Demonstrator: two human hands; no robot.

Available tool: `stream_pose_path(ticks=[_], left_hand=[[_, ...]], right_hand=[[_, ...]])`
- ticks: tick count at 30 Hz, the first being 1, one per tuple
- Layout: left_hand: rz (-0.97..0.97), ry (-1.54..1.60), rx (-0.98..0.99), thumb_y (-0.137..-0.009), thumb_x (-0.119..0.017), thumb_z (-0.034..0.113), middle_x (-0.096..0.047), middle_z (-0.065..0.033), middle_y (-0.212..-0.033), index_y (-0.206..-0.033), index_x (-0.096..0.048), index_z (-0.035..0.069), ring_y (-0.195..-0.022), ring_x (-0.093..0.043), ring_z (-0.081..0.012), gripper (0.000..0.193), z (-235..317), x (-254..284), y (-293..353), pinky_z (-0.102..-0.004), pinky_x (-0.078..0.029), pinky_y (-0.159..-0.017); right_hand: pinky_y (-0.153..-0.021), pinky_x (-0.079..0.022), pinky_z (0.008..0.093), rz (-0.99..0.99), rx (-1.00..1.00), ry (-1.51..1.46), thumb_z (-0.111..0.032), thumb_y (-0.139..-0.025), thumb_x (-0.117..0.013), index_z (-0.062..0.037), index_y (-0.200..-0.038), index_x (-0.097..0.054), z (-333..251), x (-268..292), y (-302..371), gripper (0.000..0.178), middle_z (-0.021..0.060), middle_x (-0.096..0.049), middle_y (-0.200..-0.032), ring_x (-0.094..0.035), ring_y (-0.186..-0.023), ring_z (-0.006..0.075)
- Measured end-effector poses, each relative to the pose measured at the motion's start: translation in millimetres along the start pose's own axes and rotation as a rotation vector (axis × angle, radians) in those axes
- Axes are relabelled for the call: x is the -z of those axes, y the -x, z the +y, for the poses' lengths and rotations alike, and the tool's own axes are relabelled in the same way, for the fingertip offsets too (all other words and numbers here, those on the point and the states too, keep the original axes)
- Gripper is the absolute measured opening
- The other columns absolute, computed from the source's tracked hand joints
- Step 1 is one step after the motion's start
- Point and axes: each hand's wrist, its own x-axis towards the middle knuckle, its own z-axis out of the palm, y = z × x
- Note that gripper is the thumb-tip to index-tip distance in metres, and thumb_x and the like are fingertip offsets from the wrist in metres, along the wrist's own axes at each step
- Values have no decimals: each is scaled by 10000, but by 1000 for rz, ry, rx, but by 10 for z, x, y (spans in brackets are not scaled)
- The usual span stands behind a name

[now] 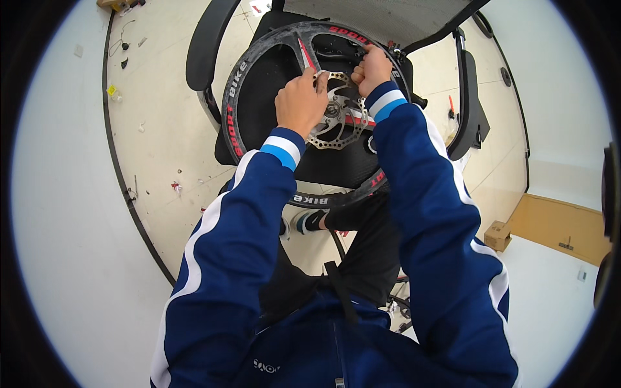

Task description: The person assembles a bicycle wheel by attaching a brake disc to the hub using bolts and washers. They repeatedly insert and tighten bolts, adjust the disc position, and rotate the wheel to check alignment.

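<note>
A black bicycle wheel (pixel 233 123) with red and white lettering lies flat across the seat of a black office chair (pixel 272 139). Its wide spokes carry red and white stripes. At the hub sits a silver brake disc (pixel 350 137) with a perforated rim. My left hand (pixel 302 102) is on the upper left of the disc, fingers bent and close together at its edge. My right hand (pixel 374 71) is closed in a fist above the disc's upper right, by the wheel rim. Whatever lies inside that fist is hidden.
Chair armrests flank the wheel: the left armrest (pixel 206 48) and the right armrest (pixel 467 103). Small scraps and a yellow-labelled item (pixel 114 93) lie on the tiled floor at left. A cardboard box (pixel 497 236) stands at right. Bike parts (pixel 402 301) show below, beside my legs.
</note>
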Motion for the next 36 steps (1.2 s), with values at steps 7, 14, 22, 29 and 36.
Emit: stream_pose_path(ticks=[7, 14, 22, 29, 36], left_hand=[[17, -6, 13, -961, -584, 440, -708, -203, -792, -947, -692, 38, -768, -691, -432, 417, -17, -28, 4, -504, -556, -702], [-71, 152, 128, -936, -607, 501, -706, -200, -795, -967, -701, 39, -807, -676, -437, 472, 71, 96, 25, -480, -535, -729], [93, 235, 48, -950, -609, 419, -671, -201, -988, -1045, -660, -3, -894, -650, -372, 436, -141, 158, 46, -441, -507, -817], [258, 389, 106, -965, -630, 231, -692, -123, -869, -1002, -648, -21, -758, -654, -204, 256, -305, 513, 712, -319, -513, -729], [180, 383, 142, -943, -668, 189, -656, -74, -839, -984, -663, -9, -699, -601, -140, 202, -459, 448, 1169, -280, -492, -655]], right_hand=[[-409, -268, 311, -117, 81, 88, -148, -910, -621, -37, -768, -483, 31, 13, 7, 227, 29, -404, -569, -345, -422, 140], [-439, -196, 297, -159, -42, -285, -117, -942, -546, -145, -684, -333, 43, 610, -139, 336, -33, -185, -523, -172, -423, 120], [-414, -234, 309, -24, 125, -330, -79, -895, -606, -125, -670, -380, 82, 1107, 127, 322, -23, -286, -535, -259, -408, 127], [-993, -445, 343, -62, 831, 482, -224, -822, -747, 25, -1197, -616, 136, 1517, -44, 470, 178, -677, -1143, -636, -1082, 282], [-965, -482, 381, 103, 962, 664, -112, -804, -696, 7, -1142, -623, 830, 1725, 933, 366, 188, -659, -1135, -640, -1076, 342]])
